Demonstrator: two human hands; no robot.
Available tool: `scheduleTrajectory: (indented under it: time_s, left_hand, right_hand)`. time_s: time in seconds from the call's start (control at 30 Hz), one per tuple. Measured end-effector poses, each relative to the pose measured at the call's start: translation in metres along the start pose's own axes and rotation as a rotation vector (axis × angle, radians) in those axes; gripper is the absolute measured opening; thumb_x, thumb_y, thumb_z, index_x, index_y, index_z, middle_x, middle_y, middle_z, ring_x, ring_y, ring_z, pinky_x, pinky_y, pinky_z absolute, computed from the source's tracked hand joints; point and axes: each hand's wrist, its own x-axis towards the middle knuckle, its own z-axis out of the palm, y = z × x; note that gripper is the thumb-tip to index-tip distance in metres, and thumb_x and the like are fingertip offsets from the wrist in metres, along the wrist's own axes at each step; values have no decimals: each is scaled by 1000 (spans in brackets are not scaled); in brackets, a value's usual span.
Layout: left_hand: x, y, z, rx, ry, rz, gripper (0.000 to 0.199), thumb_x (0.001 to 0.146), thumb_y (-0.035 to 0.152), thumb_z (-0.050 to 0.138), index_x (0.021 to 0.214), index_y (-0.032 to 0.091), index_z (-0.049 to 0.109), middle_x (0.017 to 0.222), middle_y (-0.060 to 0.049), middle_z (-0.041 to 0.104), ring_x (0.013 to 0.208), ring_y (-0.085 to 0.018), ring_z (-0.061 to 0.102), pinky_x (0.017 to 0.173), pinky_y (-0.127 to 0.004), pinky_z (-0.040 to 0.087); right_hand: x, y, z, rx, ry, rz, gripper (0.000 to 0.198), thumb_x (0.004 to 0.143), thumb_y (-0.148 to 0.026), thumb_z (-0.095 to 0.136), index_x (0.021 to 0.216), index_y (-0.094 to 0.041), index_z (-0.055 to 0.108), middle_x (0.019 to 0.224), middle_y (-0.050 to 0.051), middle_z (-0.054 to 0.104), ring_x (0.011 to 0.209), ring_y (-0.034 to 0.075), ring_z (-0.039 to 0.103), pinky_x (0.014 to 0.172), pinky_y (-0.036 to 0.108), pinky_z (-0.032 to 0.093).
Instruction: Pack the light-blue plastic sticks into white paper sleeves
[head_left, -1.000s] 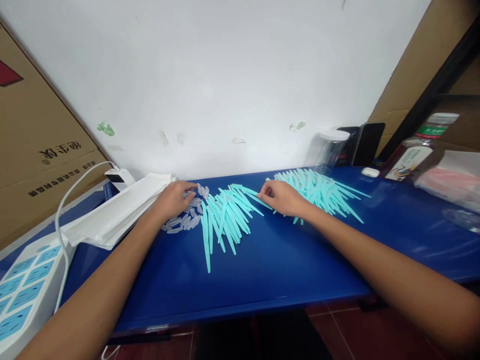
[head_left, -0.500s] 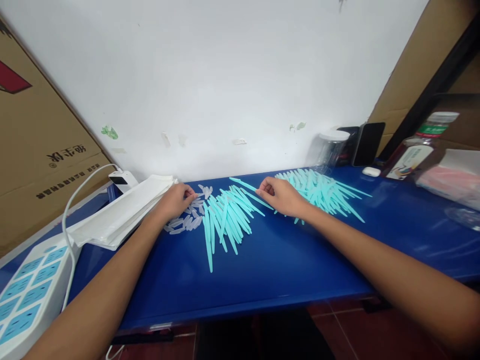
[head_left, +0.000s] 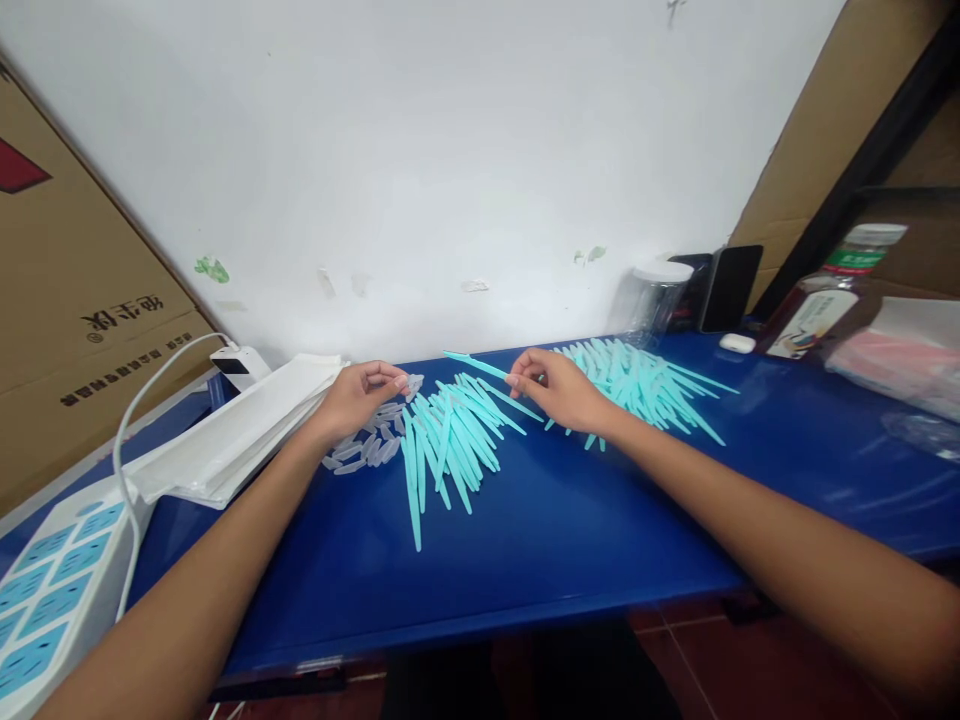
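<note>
My right hand (head_left: 559,388) pinches a slim turquoise eyebrow razor (head_left: 484,367) by its handle end, its tip pointing left above the table. The fingers of my left hand (head_left: 364,393) are closed at a small clear plastic cap (head_left: 415,383), at the edge of a heap of loose clear caps (head_left: 367,447). Between my hands lies a fanned pile of turquoise razors (head_left: 454,430). Another pile of razors (head_left: 626,380) spreads beyond my right hand, which partly hides it.
White paper sleeves (head_left: 240,430) lie left of the caps, beside a power strip (head_left: 52,590) with a white cable. A clear jar (head_left: 658,300), a phone (head_left: 731,288), a white earbud case (head_left: 737,343) and a bottle (head_left: 814,315) stand at the back right.
My left hand has moved right to the clear caps at the back of the heap. The razor in my right hand has shifted slightly left and up.
</note>
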Motion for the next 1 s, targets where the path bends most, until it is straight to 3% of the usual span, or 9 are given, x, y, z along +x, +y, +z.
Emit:
scheduleTrajectory:
  time_s: [0.37, 0.57, 0.83, 1.0]
  left_hand:
    - [-3, -2, 14, -244, 109, -31, 50, 74, 56, 92, 106, 18, 82, 107, -13, 82, 106, -28, 76, 96, -39, 60]
    - [-3, -4, 16, -255, 98, -28, 47, 73, 53, 93, 104, 19, 83, 107, -12, 83, 102, -26, 77, 94, -37, 61]
    - [-1, -3, 16, -295, 150, -47, 50, 61, 51, 100, 95, 18, 84, 103, -13, 83, 102, -29, 77, 101, -46, 60]
    - [-2, -3, 17, -278, 129, -25, 50, 63, 51, 99, 98, 19, 83, 105, -12, 83, 101, -29, 77, 101, -46, 61]
  right_hand:
    - [1, 4, 2, 44, -32, -12, 22, 97, -38, 66, 93, -17, 66, 84, 8, 78, 71, 17, 65, 65, 30, 45]
    - [2, 8, 4, 45, -44, -35, 21, 97, -37, 67, 94, -17, 67, 83, 7, 79, 69, 16, 64, 65, 29, 45]
    - [1, 5, 2, 52, -36, -17, 19, 97, -36, 66, 93, -17, 66, 83, 7, 79, 70, 17, 65, 65, 29, 46]
    - [2, 4, 3, 56, -35, -14, 19, 96, -35, 67, 93, -17, 67, 83, 7, 79, 70, 17, 65, 64, 28, 46]
